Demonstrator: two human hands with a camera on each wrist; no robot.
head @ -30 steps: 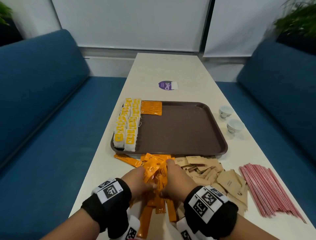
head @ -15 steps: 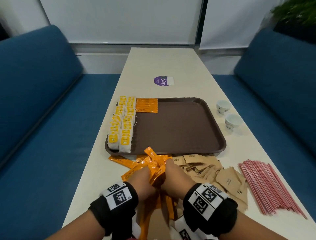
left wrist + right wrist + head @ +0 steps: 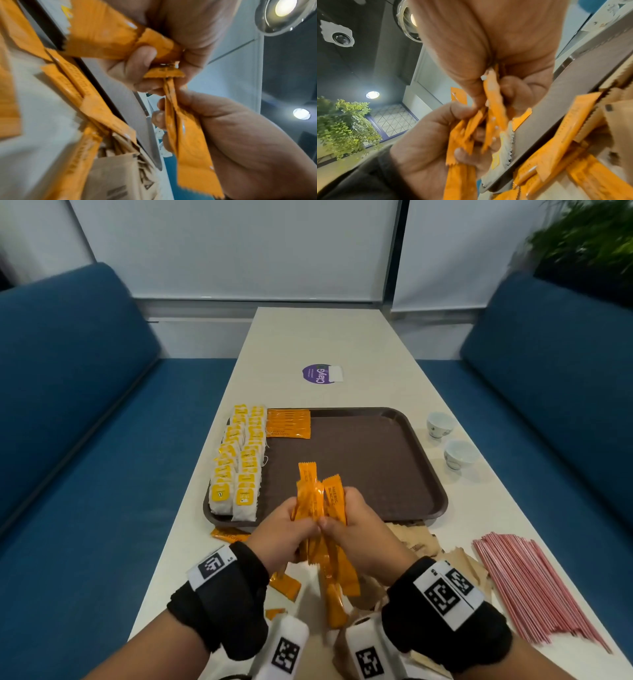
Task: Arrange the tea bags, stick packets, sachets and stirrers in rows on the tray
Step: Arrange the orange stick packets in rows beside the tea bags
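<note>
Head: L hand (image 3: 286, 529) & R hand (image 3: 356, 530) both clamped a bunch of orange stick packets (image 3: 317, 498) upright over the tray (image 3: 424, 491) edge at 6 o'clock, prob. to square the ends.
Head, tray: tea bags (image 3: 239, 470) in rows at 9 o'clock; laid packets (image 3: 288, 423) at 11.
L wrist: fingers (image 3: 137, 65) curled round packets.
R wrist: same grip; loose packets (image 3: 556, 148) on table.

Orange stick packets (image 3: 317, 498) are standing bunched at frame centre; tea bags (image 3: 239, 463) are lying in two rows along the brown tray's (image 3: 359, 460) left edge — stirrers (image 3: 527, 587) lower right.
</note>
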